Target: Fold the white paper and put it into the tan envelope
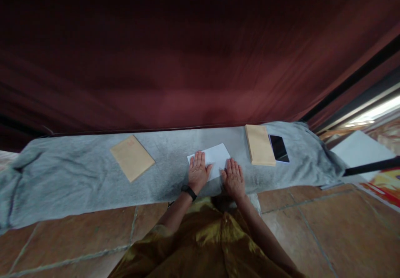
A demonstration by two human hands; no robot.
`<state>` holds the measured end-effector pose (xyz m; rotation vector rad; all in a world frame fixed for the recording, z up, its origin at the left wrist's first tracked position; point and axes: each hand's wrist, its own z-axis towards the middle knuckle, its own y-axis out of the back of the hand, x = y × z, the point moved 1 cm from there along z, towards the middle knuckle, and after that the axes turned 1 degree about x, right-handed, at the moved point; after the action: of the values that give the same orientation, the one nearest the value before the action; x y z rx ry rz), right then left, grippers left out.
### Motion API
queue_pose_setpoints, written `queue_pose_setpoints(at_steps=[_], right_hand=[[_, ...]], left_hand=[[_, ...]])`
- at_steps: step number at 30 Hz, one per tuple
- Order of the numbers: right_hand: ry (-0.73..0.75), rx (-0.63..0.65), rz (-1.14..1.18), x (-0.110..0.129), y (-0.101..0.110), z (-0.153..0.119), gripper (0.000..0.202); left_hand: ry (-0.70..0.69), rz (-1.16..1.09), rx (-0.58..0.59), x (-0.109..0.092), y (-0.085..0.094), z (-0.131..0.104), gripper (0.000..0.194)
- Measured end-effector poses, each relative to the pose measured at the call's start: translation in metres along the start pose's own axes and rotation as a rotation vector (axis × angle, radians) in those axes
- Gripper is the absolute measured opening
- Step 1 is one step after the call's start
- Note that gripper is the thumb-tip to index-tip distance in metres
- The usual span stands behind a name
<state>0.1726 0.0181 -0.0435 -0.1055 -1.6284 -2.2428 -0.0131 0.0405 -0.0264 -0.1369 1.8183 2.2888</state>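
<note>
A white sheet of paper lies flat on the grey cloth in front of me. My left hand, with a black band on its wrist, rests palm down on the paper's left part, fingers stretched out. At the paper's right edge my right hand lies flat, fingers extended and its thumb near the paper. Both hands hold nothing. A stack of brown envelopes sits to the right of my hands, and another brown envelope lies apart on the left.
A phone lies beside the stack on the narrow surface covered with grey cloth. A dark red curtain hangs behind it. Dark bars, a white board and a colourful print are at the right.
</note>
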Motion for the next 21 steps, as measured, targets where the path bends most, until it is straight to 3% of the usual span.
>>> queue_pose_setpoints(at_steps=[7, 12, 15, 18, 21], right_hand=[[-0.088, 0.0, -0.038, -0.015, 0.003, -0.003, 0.058], [-0.145, 0.028, -0.049, -0.013, 0.008, 0.005, 0.055], [-0.033, 0.045, 0.016, 0.004, 0.009, 0.013, 0.055], [0.14, 0.151, 0.092, 0.027, 0.006, 0.02, 0.053], [0.215, 0.223, 0.103, 0.042, 0.002, 0.025, 0.048]], left_hand=[[-0.016, 0.024, -0.01, 0.02, 0.01, -0.017, 0.075], [-0.036, 0.041, 0.005, 0.024, 0.012, -0.021, 0.089], [-0.045, 0.036, 0.002, 0.024, 0.013, -0.02, 0.09], [-0.056, 0.036, 0.0, 0.024, 0.013, -0.02, 0.086], [-0.058, 0.055, 0.009, 0.024, 0.013, -0.02, 0.08]])
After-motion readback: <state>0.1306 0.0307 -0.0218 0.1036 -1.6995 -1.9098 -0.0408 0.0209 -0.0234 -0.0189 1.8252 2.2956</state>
